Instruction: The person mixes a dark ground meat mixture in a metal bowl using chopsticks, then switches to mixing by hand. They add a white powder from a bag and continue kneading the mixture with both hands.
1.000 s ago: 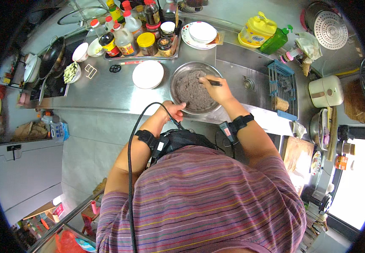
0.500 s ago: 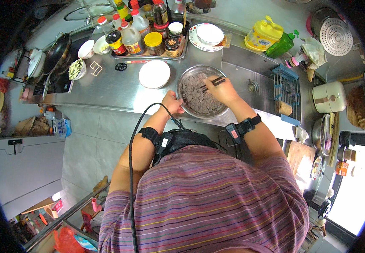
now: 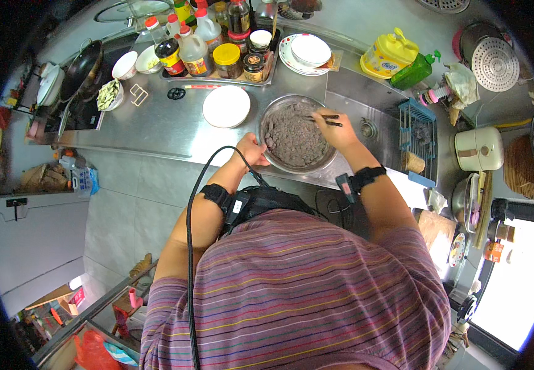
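Observation:
A steel basin stands on the counter by the sink's left edge. Inside it lies a greyish, crumbly mince-like mixture. With its fingers closed round the basin's left rim, my left hand grips it. My right hand is shut on a pair of dark chopsticks over the basin's right side; their tips reach into the mixture. Just left of the basin sits a round white bowl or plate.
A tray of sauce bottles and jars stands behind, beside stacked plates. The sink holds a blue rack on the right. Bowls and a wok are far left. A black cable hangs along my left arm.
My right hand has shifted slightly right with the chopsticks, which now lie flatter. The mixture's surface looks restirred. My left hand stays on the rim.

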### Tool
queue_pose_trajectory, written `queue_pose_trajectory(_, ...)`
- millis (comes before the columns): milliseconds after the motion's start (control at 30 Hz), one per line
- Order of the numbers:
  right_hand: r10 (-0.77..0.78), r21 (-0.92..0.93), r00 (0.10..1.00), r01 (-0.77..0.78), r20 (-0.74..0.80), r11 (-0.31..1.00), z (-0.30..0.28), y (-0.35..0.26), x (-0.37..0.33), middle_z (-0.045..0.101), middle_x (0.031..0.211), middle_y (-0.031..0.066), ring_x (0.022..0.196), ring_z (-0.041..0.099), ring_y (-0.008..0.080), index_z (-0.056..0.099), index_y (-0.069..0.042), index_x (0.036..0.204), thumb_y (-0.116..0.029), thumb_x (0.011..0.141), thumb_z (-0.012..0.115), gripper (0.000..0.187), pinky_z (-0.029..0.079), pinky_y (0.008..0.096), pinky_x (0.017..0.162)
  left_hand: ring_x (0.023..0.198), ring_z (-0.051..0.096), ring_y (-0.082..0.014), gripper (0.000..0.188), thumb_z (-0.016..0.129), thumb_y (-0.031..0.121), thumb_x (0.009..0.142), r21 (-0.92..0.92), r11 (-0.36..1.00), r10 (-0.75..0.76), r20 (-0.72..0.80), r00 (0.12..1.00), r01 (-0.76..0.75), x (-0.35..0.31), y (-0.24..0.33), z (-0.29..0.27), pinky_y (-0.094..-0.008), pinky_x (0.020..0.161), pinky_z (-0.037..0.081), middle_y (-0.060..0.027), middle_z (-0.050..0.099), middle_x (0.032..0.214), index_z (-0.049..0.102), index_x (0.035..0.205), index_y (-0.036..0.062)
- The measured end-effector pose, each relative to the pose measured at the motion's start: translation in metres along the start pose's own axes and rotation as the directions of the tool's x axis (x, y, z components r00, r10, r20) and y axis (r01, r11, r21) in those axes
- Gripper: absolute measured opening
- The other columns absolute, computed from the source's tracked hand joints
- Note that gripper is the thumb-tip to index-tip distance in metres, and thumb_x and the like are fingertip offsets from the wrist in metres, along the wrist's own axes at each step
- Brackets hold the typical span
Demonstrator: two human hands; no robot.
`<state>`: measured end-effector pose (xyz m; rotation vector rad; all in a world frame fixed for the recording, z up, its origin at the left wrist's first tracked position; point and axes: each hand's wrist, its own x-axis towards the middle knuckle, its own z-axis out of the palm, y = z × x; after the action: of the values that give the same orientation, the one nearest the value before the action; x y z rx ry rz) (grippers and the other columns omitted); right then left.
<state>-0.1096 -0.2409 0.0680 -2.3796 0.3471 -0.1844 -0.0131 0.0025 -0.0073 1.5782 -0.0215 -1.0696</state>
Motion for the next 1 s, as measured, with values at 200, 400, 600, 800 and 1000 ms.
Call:
queue_pose_trajectory(200,0.037,-0.013,0.985,-0.035,0.17,0.999,-0.004,-0.018,-0.056,0.063,0.082,0.0196,0.077,0.062,0.0362,0.062,-0.003,0.082,-0.028,0.092,0.056,0.028,0.05,0.0392,0.068,0.061,0.063,-0.0241,0.022,0.059,0.001,0.088,-0.041,0.999,0.01,-0.021,1.0,-0.011,0.006,-0.005,-0.002,-0.0401,0.054,0.061,-0.0127,0.055,0.078,0.038,0.09,0.0027)
queue_pose_trajectory(400,-0.107,0.327,0.994,0.11,-0.025,0.939,0.042,-0.025,-0.024,0.069,0.09,0.0152,0.083,0.068,0.0251,0.069,-0.004,0.094,-0.02,0.089,0.062,0.018,0.052,0.0313,0.074,0.061,0.063,-0.0246,0.022,0.059,0.002,0.088,0.01,1.0,-0.013,-0.067,0.998,0.013,0.004,-0.001,0.003,-0.0399,0.054,0.061,-0.0142,0.057,0.078,0.037,0.09,0.0033)
queue_pose_trajectory(600,-0.012,0.148,1.0,0.014,-0.019,0.989,-0.002,-0.007,-0.043,0.068,0.088,0.0154,0.078,0.068,0.0292,0.069,-0.004,0.095,-0.017,0.087,0.064,0.015,0.053,0.0334,0.07,0.06,0.062,-0.0235,0.022,0.058,0.002,0.089,-0.059,0.998,-0.008,-0.081,0.997,0.003,0.001,-0.004,0.002,-0.0389,0.055,0.061,-0.0126,0.056,0.077,0.036,0.091,0.0036)
queue_pose_trajectory(800,-0.351,0.206,0.93,0.367,-0.111,0.907,0.027,-0.029,-0.042,0.067,0.087,0.0174,0.074,0.067,0.0292,0.069,-0.004,0.095,-0.016,0.087,0.065,0.015,0.052,0.0334,0.068,0.06,0.06,-0.0226,0.02,0.054,0.0,0.09,-0.067,0.998,0.004,-0.091,0.996,-0.01,0.003,-0.002,0.005,-0.0349,0.051,0.061,-0.0153,0.053,0.079,0.035,0.093,0.0002)
queue_pose_trajectory(1000,0.026,0.301,0.998,-0.041,0.053,0.953,0.008,-0.004,-0.059,0.069,0.082,0.0141,0.072,0.068,0.0196,0.068,-0.002,0.097,-0.022,0.09,0.062,0.021,0.052,0.0298,0.066,0.061,0.061,-0.0223,0.021,0.055,0.0,0.089,-0.057,0.998,0.0,-0.118,0.993,-0.007,-0.001,-0.001,0.006,-0.0356,0.05,0.061,-0.0142,0.054,0.083,0.035,0.095,0.0003)
